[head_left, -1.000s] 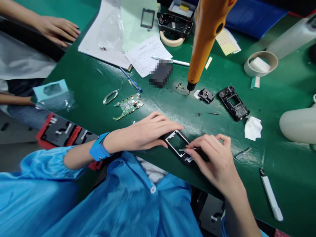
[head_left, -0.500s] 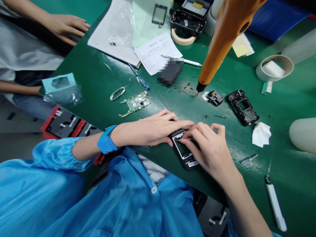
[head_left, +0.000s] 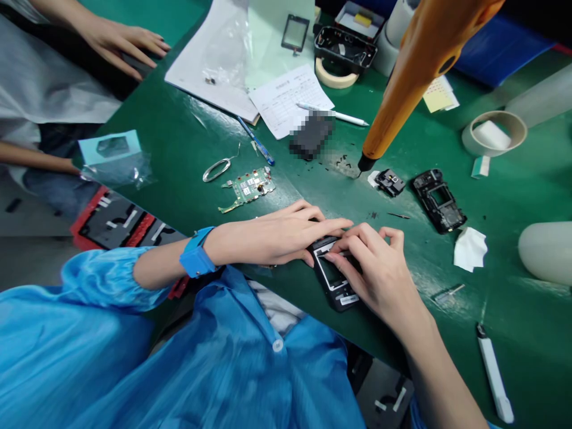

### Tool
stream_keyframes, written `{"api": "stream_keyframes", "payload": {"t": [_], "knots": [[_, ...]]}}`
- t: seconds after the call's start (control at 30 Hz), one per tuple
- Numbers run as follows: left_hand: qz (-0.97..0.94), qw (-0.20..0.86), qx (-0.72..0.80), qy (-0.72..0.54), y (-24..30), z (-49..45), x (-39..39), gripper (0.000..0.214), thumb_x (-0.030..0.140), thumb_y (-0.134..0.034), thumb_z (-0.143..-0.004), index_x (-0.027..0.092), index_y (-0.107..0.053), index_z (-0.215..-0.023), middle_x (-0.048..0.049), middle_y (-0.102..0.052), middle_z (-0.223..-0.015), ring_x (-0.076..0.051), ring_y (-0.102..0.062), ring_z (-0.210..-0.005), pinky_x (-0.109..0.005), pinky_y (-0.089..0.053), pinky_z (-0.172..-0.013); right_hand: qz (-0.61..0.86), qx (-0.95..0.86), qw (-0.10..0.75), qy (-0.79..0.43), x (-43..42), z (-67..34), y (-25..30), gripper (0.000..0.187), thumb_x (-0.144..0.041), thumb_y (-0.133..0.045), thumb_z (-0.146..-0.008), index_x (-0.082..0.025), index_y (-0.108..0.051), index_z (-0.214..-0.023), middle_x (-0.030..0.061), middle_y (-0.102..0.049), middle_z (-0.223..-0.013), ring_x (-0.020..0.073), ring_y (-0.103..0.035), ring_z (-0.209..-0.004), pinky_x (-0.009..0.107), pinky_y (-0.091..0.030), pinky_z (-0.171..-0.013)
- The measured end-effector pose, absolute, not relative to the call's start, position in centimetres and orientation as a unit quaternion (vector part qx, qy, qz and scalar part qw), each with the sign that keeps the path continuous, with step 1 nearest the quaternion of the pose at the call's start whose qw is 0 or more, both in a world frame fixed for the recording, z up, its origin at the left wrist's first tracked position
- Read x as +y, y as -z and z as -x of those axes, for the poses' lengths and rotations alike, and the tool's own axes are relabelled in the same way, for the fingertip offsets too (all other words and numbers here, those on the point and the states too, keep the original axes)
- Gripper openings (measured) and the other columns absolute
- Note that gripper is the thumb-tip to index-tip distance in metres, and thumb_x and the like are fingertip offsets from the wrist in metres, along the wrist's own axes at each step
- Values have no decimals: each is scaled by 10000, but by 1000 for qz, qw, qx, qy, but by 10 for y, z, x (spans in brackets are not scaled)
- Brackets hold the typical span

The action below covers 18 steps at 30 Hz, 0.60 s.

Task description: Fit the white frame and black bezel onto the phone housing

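A green tabletop (head_left: 179,149) fills the view, with the person's blue smock at 6 o'clock. An orange power screwdriver (head_left: 415,71) hangs from 1 o'clock, its tip just over the surface near scattered black screws (head_left: 342,161). Papers (head_left: 286,101) lie at 12 o'clock, a tape roll (head_left: 494,132) at 2 o'clock, and a co-worker's hand (head_left: 123,42) rests at 11 o'clock.

Near the front edge lies a black phone frame (head_left: 333,277) with a pale window border. The left hand (head_left: 277,235) (a blue wrist strap (head_left: 195,257) sits behind it) lies flat with fingers stretched over the frame's far end, pressing it down. The right hand (head_left: 379,271) has its fingers curled onto the top of the frame, fingertips pinched together against the window border; whether a thin tool is between them cannot be told.

A second ago the right hand sat off the frame's 4 o'clock corner holding a thin sliver, and the window was uncovered; now both hands have closed in over the frame's upper part and half the window is hidden. It looks as if the work has shifted from picking at the edge to pressing something home.

A green circuit board (head_left: 248,187) lies at 10 o'clock of the hands, a second black housing (head_left: 438,199) at 2 o'clock, a white wipe (head_left: 469,249) beside it.
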<state>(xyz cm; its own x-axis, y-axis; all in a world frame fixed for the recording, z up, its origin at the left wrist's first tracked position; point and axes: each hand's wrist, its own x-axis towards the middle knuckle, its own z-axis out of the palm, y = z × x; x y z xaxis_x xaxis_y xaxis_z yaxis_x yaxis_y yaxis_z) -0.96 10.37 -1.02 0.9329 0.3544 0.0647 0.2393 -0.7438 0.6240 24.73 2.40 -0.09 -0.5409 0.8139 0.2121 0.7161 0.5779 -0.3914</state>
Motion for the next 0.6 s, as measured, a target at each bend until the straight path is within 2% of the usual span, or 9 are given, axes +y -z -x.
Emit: {"api": "stream_keyframes", "payload": {"t": [0.2,0.4,0.6], "knots": [[-930,320,158,-85,7,10,103,646,161,-525,-1147,161,-284,-1747,-182,-686,-1453,-324,-612,-1350,-416,-439,-1129,442,-869,175,-138,24,-248,3,184,-314,-499,-1224,-237,-604,-1093,44,-733,-1062,209,-664,-919,405,-337,-906],[-929,319,162,-93,7,10,103,732,119,-605,-1088,169,-303,-1752,-179,-709,-1449,-322,-627,-1337,-416,-460,-1122,444,-866,166,-158,20,-250,0,196,-315,-498,-1222,-235,-600,-1074,50,-726,-1090,203,-656,-909,410,-346,-896],[-929,322,157,-94,6,9,104,597,129,-614,-1096,175,-469,-1674,-171,-743,-1412,-323,-639,-1319,-426,-456,-1132,433,-869,165,-172,17,-256,-3,217,-306,-511,-1215,-229,-603,-1035,44,-699,-1071,197,-651,-916,405,-353,-894]]}}
